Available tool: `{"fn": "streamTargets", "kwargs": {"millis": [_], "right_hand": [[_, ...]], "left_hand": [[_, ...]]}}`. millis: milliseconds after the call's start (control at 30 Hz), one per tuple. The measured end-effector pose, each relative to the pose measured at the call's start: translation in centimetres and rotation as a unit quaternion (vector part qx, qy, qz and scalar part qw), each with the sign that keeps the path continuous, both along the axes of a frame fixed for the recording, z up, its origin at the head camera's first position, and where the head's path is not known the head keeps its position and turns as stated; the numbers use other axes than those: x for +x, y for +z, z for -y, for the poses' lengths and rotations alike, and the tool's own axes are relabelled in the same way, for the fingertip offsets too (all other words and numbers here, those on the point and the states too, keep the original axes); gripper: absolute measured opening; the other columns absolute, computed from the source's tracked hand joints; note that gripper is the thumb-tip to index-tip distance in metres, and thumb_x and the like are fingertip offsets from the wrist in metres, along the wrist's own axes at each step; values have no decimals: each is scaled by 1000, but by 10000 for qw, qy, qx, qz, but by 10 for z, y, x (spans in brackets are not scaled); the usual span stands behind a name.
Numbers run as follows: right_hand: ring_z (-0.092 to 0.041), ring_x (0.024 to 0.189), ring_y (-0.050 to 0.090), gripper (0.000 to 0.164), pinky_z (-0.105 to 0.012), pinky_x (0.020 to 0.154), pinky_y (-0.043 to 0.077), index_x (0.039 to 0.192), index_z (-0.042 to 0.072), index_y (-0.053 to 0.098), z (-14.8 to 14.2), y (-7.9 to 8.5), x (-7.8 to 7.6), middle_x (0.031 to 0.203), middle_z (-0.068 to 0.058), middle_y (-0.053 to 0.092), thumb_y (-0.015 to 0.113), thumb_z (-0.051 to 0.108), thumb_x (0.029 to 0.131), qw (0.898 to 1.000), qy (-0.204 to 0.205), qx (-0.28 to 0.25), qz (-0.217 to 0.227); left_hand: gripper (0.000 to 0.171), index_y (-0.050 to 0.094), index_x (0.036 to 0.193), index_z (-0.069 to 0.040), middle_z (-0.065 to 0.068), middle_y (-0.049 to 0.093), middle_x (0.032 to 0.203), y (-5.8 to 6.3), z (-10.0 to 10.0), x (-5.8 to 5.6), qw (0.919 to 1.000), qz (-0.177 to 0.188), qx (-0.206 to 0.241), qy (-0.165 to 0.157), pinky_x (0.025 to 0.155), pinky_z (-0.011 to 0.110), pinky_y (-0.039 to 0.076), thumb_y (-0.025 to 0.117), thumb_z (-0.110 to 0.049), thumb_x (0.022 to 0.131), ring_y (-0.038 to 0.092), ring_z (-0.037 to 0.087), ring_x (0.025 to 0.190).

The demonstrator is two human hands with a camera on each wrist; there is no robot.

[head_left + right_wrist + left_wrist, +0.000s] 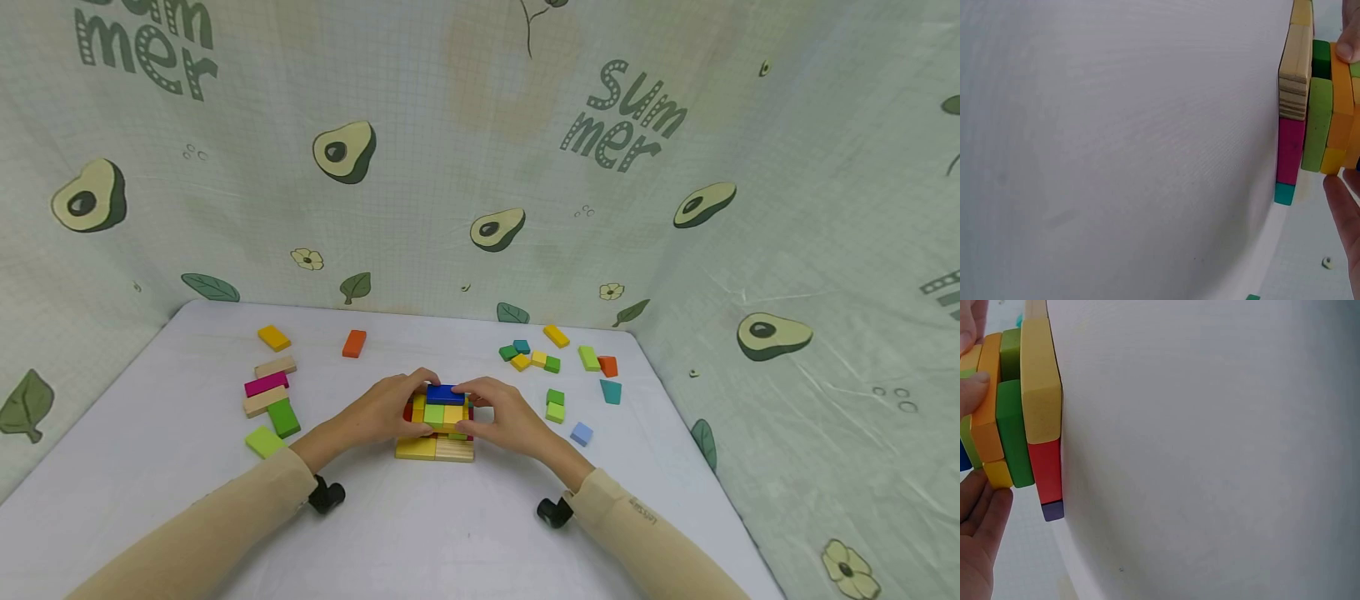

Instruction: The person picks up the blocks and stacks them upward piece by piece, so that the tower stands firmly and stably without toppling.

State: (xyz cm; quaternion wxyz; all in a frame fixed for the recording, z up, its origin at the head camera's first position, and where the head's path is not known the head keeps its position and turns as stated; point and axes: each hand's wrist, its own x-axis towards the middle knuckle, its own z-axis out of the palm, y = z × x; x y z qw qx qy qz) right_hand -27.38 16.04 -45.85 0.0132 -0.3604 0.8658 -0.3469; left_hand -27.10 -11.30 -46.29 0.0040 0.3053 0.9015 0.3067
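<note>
The head view looks forward and down on the block stack (pixel 435 416) from above and well back. Both wrist views, close before the stack and seemingly rolled sideways, share its near face, cropped at opposite edges.

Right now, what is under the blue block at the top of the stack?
Below the front of the blue block, a light green block and a yellow-orange block show; lower down is a long orange block. What lies farther back underneath is covered.

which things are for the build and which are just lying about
In the job:
left hand
right hand
block stack, blue block on top

Apparently just lying about:
loose blocks at left
loose blocks at right
orange block further back
</note>
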Motion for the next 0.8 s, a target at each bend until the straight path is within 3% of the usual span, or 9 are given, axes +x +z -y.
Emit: {"fn": "streamTargets", "kwargs": {"millis": [800], "right_hand": [[-20, 119, 68, 49, -38, 103, 58, 139, 15, 66, 1, 0, -2, 135, -2, 67, 84, 21, 94, 9998, -22, -51, 199]], "left_hand": [[70, 53, 142, -20, 0, 70, 121, -4, -1, -2, 10000, 18, 72, 26, 96, 41, 56, 92, -31, 85, 60, 17, 105]]}}
